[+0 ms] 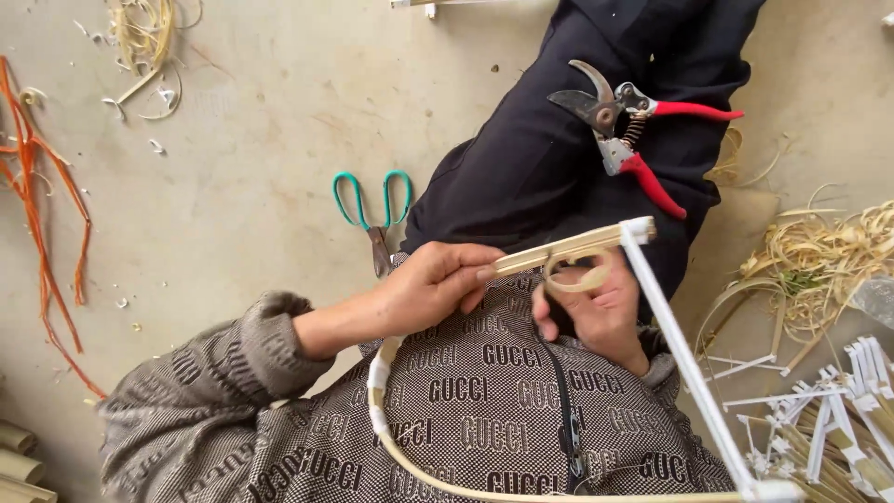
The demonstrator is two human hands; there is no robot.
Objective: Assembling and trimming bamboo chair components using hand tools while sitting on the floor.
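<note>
Far out to the left of our grips, orange strips trail over the concrete floor. Nearer, just above our left grip, green-handled scissors lie flat on that floor. Our left hand is closed around a pale bamboo stick, fingers and thumb pinching it near its left end. Our right hand, just beside the left, has its fingers curled about a thin bamboo strip looped under the same stick. A white-wrapped rod slants down from the stick's right end. Above our right grip, red-handled pruning shears rest on a dark trouser leg.
</note>
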